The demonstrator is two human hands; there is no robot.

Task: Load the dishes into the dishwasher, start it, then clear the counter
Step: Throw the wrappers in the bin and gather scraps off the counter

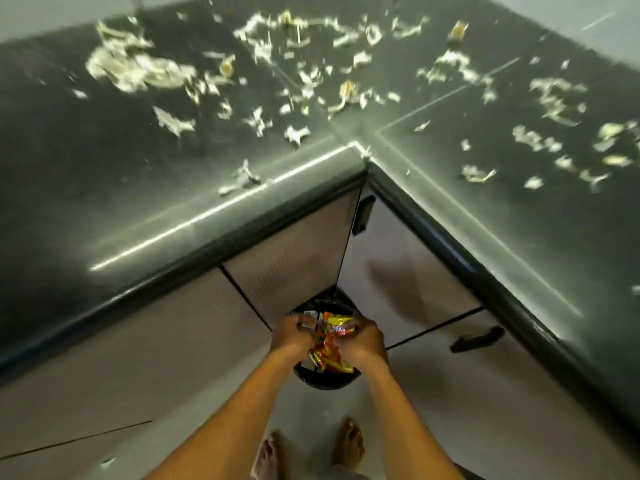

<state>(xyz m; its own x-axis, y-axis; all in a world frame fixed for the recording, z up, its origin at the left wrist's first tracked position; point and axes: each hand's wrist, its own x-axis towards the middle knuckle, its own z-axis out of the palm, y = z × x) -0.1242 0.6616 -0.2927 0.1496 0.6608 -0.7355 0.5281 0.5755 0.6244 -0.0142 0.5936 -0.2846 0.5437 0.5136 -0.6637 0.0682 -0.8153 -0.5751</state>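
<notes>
A crumpled orange and yellow snack wrapper (332,344) is held low over a black bin (325,381) that stands on the floor in the corner below the counter. My left hand (292,336) grips the wrapper's left side, and my right hand (363,342) grips its right side. Both hands are curled around it, with some white scraps showing beside it inside the bin. The dark L-shaped counter (145,174) above is strewn with several pale vegetable peelings (138,69). No dishes or dishwasher are in sight.
Beige cabinet doors (287,251) with black handles (476,339) run below the counter on both sides of the corner. My bare feet (348,441) stand on the pale floor just behind the bin. A small scrap (107,462) lies on the floor at left.
</notes>
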